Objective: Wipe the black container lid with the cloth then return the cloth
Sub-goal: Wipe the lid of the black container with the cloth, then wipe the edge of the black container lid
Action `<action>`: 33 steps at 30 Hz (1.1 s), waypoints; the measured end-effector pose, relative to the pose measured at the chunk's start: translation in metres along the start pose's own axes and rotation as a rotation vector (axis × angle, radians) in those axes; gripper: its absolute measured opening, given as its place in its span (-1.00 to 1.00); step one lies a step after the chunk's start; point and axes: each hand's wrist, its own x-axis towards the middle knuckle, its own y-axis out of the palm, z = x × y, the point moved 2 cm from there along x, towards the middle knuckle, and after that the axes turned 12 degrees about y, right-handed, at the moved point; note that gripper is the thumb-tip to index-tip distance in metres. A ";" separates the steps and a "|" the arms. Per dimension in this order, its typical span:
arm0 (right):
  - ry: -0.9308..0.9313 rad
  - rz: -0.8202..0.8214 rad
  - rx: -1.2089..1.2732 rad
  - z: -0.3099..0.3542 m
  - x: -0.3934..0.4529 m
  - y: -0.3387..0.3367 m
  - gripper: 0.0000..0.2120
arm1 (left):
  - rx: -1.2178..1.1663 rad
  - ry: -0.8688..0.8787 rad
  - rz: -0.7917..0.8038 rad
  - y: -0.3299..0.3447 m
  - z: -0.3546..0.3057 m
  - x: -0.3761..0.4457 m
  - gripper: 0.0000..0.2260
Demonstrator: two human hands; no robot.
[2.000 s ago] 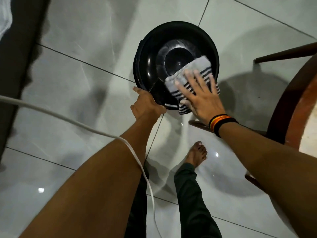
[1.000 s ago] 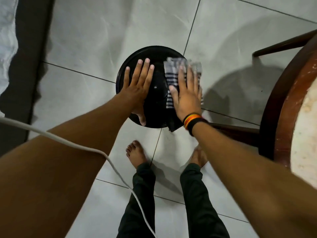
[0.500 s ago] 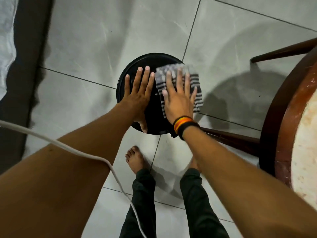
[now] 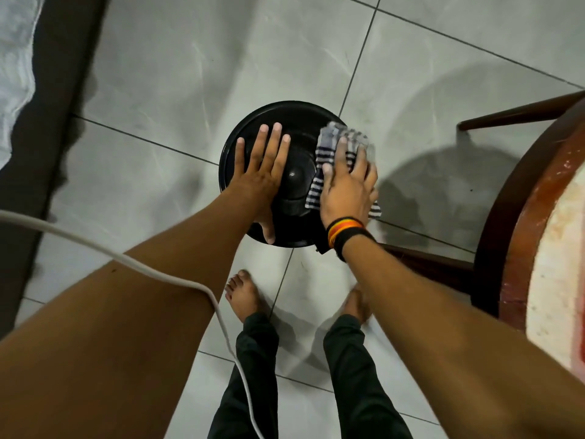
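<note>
The round black container lid (image 4: 296, 122) lies top side up, with a raised knob at its centre, above the tiled floor in the middle of the view. My left hand (image 4: 261, 171) rests flat on its left half, fingers spread. My right hand (image 4: 346, 185) presses the grey cloth with dark stripes (image 4: 343, 137) against the lid's right side; the cloth hangs past the rim. A striped wristband sits on my right wrist. What carries the lid is hidden beneath it.
A round wooden table (image 4: 519, 217) with a dark brown rim fills the right edge, its legs reaching toward the lid. A white cable (image 4: 177, 280) crosses my left forearm. My bare feet (image 4: 245, 296) stand on grey floor tiles (image 4: 190, 58). A dark strip (image 4: 41, 153) runs along the left.
Two seconds ago the lid was tilted, showing its underside, held at its rim by my left hand. It now lies top up under my flat left hand. My right hand slid the cloth rightward toward the rim.
</note>
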 end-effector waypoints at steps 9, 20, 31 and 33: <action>-0.093 -0.034 0.155 0.014 -0.039 -0.001 -0.51 | -0.120 -0.008 0.015 -0.009 -0.005 0.001 0.53; 0.398 0.181 0.371 -0.014 -0.006 -0.025 -0.51 | -0.894 -0.473 -0.459 -0.023 -0.045 -0.014 -0.74; 0.254 0.020 0.867 -0.041 -0.088 -0.137 -0.89 | -1.404 -0.273 -0.742 -0.105 -0.117 -0.087 -0.83; 0.230 -0.023 0.969 -0.071 -0.113 -0.187 -0.85 | -1.491 -0.194 -0.741 -0.140 -0.151 -0.110 -0.82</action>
